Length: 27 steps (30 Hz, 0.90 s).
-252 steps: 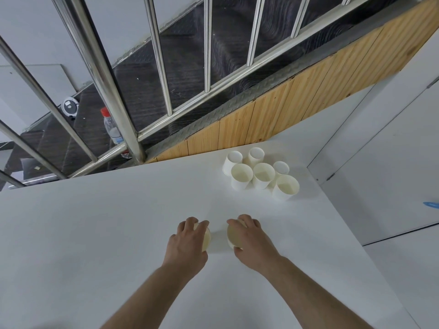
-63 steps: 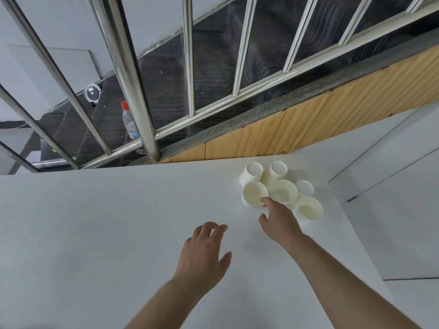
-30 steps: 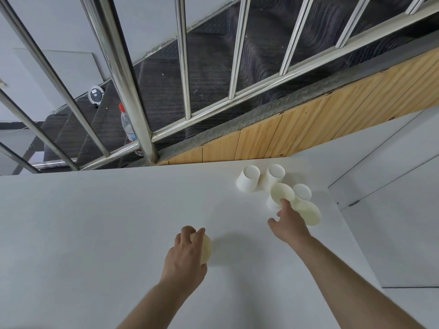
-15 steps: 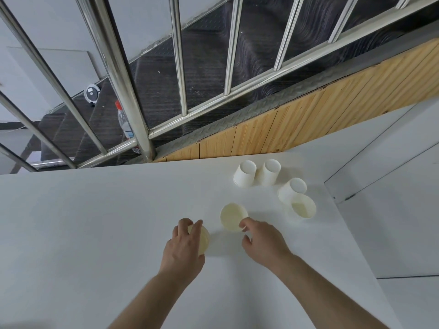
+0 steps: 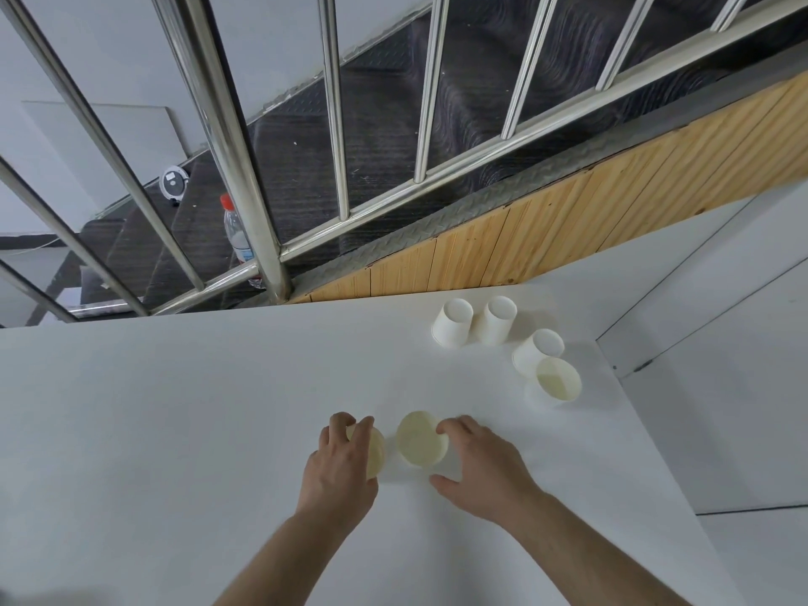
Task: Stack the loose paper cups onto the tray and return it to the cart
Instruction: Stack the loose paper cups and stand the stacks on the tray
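White tabletop (image 5: 175, 430) below a steel stair railing (image 5: 227, 137), with timber cladding (image 5: 546, 238) and dark stair treads behind; red-capped plastic bottle (image 5: 236, 231) standing on the stairs beyond the rail.

Six paper cups noted, all plain, pale cream inside, white outside, unprinted. Left hand (image 5: 339, 468) curled over the first cup (image 5: 374, 452), fingers wrapped across its rim and wall; most of that cup hidden under the hand. Second cup (image 5: 420, 438) upright just beside it, mouth open toward the camera, lightly tilted. Right hand (image 5: 481, 463) holding this second cup from its right side, fingertips on the far rim, thumb near the base; grip loose but closed round the wall. Two held cups nearly touching, near the table's centre front.

Four loose cups well apart from both hands, toward the far right corner: upside-down pair (image 5: 474, 328) side by side near the far edge; a third cup (image 5: 535, 349) also upside down, touching an upright fourth cup (image 5: 557, 380) near the right edge.
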### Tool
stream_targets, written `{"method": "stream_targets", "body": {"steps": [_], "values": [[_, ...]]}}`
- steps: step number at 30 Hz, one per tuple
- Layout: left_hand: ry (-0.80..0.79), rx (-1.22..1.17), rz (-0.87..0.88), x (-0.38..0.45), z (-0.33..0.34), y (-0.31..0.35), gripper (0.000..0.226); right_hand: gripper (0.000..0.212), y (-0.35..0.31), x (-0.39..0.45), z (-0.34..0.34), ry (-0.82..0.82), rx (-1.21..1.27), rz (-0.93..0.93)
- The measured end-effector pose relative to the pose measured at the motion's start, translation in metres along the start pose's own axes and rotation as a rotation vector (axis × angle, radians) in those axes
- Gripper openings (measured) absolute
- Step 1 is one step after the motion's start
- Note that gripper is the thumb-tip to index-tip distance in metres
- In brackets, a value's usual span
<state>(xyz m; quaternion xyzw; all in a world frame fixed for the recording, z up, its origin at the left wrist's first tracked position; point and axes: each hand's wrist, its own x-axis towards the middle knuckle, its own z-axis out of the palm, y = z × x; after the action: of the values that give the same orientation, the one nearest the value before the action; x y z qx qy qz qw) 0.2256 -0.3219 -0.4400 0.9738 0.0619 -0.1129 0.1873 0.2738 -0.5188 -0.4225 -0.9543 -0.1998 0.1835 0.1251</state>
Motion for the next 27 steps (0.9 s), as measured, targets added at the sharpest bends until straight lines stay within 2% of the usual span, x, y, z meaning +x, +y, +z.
{"method": "stream_targets", "body": {"steps": [3,7,13,27], "values": [[-0.001,-0.009,0.001,-0.002,-0.001,-0.002,0.069,0.075,-0.005,0.008,0.0,0.065,0.004,-0.033],[-0.001,-0.012,0.005,-0.003,-0.003,-0.003,0.07,0.089,-0.016,0.02,0.005,-0.027,0.022,-0.067],[0.008,-0.029,0.045,-0.007,-0.005,-0.004,0.07,0.075,-0.022,0.019,0.019,-0.023,0.154,0.019],[0.048,-0.07,0.187,-0.046,-0.015,0.011,0.071,0.073,-0.038,-0.058,0.003,0.146,0.14,0.062]]}}
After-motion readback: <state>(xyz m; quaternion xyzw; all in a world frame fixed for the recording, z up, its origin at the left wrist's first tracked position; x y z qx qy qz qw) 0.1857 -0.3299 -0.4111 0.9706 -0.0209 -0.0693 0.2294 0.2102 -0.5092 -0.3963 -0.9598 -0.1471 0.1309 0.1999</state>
